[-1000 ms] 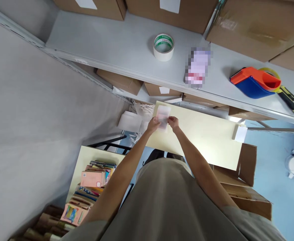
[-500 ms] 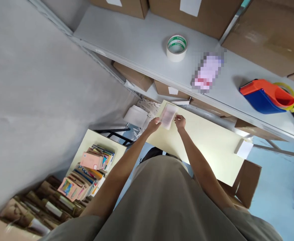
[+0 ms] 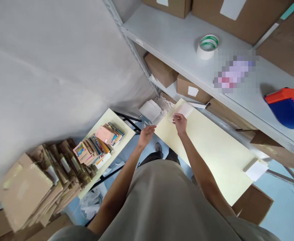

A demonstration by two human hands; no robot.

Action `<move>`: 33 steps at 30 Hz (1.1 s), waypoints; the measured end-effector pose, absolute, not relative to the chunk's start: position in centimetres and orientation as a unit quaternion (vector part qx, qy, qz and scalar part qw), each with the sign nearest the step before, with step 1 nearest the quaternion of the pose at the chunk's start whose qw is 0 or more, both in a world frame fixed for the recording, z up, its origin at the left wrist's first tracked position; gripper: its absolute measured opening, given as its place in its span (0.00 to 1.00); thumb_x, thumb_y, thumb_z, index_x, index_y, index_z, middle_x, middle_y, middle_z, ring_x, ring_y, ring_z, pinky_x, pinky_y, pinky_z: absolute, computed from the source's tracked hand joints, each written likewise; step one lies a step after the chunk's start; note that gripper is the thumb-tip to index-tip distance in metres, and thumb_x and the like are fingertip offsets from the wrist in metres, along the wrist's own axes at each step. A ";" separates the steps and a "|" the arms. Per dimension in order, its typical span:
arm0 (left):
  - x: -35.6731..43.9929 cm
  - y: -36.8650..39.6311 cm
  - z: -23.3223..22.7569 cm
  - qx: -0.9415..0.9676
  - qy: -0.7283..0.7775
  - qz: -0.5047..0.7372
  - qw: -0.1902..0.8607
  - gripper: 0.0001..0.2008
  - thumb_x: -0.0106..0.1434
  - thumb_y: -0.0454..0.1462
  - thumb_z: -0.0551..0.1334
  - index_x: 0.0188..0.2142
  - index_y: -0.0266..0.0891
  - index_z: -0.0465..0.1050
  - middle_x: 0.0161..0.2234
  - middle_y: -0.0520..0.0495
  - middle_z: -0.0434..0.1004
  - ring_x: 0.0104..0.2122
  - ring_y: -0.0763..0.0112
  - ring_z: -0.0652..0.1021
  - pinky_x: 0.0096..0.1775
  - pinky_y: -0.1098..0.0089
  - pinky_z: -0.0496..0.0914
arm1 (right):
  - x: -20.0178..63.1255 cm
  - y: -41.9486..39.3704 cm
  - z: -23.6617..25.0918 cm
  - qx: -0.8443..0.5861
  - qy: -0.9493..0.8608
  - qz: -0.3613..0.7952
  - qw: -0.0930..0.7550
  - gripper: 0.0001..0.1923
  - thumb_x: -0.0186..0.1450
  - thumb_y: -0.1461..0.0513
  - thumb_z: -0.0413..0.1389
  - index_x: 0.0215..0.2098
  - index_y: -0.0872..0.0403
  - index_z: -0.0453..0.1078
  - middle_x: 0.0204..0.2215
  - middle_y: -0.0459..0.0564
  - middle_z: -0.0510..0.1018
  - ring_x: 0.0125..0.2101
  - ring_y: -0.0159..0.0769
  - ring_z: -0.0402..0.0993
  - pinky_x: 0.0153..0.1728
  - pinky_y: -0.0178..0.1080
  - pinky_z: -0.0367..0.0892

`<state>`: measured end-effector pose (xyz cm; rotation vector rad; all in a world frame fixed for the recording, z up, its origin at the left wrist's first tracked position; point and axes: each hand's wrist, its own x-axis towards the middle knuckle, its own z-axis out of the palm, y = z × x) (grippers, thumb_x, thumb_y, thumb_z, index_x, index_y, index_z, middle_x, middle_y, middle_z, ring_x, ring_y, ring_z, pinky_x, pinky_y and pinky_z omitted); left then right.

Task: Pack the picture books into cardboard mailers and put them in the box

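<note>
My left hand (image 3: 147, 134) is off the left edge of the pale yellow table (image 3: 212, 150), its fingers stretched out and nothing visible in them. My right hand (image 3: 180, 124) is above the table's far left end, loosely bent with thumb and fingers apart. Just beyond its fingers a thin, pale pinkish flat packet (image 3: 186, 108) lies at the table's far edge, partly behind the hand. Whether the right fingertips touch it, I cannot tell.
A side table (image 3: 129, 132) at left bears stacked booklets (image 3: 104, 134), beside flattened cardboard boxes (image 3: 28, 187). The grey shelf (image 3: 167, 43) ahead carries a tape roll (image 3: 207, 48) and a red-and-blue tape dispenser (image 3: 287, 107). A white box (image 3: 256, 170) stands at the table's right end.
My left hand has come away from the packet, toward the side table. The packet now lies flat near the far edge, the right hand close to it. The view has turned left.
</note>
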<state>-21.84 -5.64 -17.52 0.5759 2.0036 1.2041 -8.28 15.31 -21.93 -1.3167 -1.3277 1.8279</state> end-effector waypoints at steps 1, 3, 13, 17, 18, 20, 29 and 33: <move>-21.8 -6.5 -17.0 0.218 0.777 0.478 0.347 0.24 0.68 0.56 0.69 0.50 0.41 0.84 0.56 0.32 0.88 0.59 0.43 0.86 0.62 0.46 0.79 | -8.4 14.5 -21.3 -0.474 -0.499 0.676 0.263 0.18 0.67 0.50 0.64 0.48 0.51 0.77 0.41 0.49 0.84 0.37 0.35 0.82 0.39 0.38 0.82; -21.9 -8.1 -16.1 0.206 0.776 0.499 0.325 0.26 0.66 0.59 0.70 0.48 0.41 0.84 0.55 0.32 0.89 0.57 0.44 0.87 0.61 0.47 0.79 | -8.5 12.9 -20.1 -0.448 -0.520 0.676 0.267 0.18 0.67 0.50 0.65 0.49 0.51 0.77 0.42 0.50 0.84 0.38 0.36 0.82 0.39 0.38 0.82; -25.2 -22.1 -12.2 0.134 0.731 0.642 0.191 0.29 0.61 0.64 0.75 0.41 0.41 0.84 0.51 0.34 0.91 0.55 0.48 0.87 0.62 0.50 0.78 | -14.9 1.8 -15.9 -0.356 -0.586 0.684 0.251 0.19 0.63 0.51 0.65 0.47 0.52 0.76 0.40 0.49 0.84 0.35 0.35 0.81 0.39 0.39 0.82; -27.0 -33.4 -11.3 0.104 0.732 0.666 0.102 0.25 0.64 0.60 0.75 0.42 0.41 0.86 0.48 0.37 0.91 0.54 0.50 0.87 0.61 0.51 0.79 | -19.0 -6.8 -14.5 -0.294 -0.624 0.689 0.224 0.20 0.63 0.50 0.66 0.48 0.52 0.77 0.40 0.50 0.85 0.36 0.37 0.82 0.38 0.39 0.82; -27.4 -36.5 -11.1 0.094 0.735 0.667 0.078 0.24 0.65 0.59 0.74 0.43 0.41 0.86 0.48 0.37 0.91 0.53 0.50 0.88 0.60 0.51 0.80 | -19.9 -9.2 -14.1 -0.279 -0.636 0.688 0.213 0.20 0.63 0.50 0.67 0.48 0.52 0.77 0.40 0.50 0.85 0.35 0.37 0.82 0.38 0.40 0.82; -28.2 -42.7 -10.8 0.074 0.745 0.662 0.027 0.24 0.67 0.58 0.73 0.45 0.41 0.86 0.49 0.37 0.91 0.53 0.51 0.88 0.60 0.52 0.80 | -21.6 -14.3 -13.5 -0.250 -0.655 0.687 0.192 0.21 0.63 0.49 0.67 0.48 0.52 0.77 0.38 0.50 0.85 0.34 0.37 0.82 0.38 0.40 0.81; -33.1 -65.9 -10.5 0.014 0.918 0.359 -0.168 0.32 0.70 0.45 0.67 0.69 0.33 0.76 0.76 0.25 0.70 0.78 0.37 0.68 0.77 0.39 0.61 | -28.2 -34.8 -11.9 -0.119 -0.691 0.709 0.078 0.25 0.63 0.42 0.68 0.48 0.50 0.76 0.41 0.51 0.85 0.37 0.40 0.83 0.41 0.43 0.83; -34.0 -70.1 -12.1 0.032 0.960 0.264 -0.090 0.38 0.69 0.40 0.67 0.76 0.30 0.69 0.80 0.24 0.60 0.82 0.34 0.59 0.80 0.33 0.50 | -29.7 -40.1 -11.7 -0.092 -0.689 0.718 0.044 0.26 0.62 0.42 0.70 0.47 0.49 0.76 0.40 0.50 0.85 0.36 0.38 0.82 0.41 0.43 0.84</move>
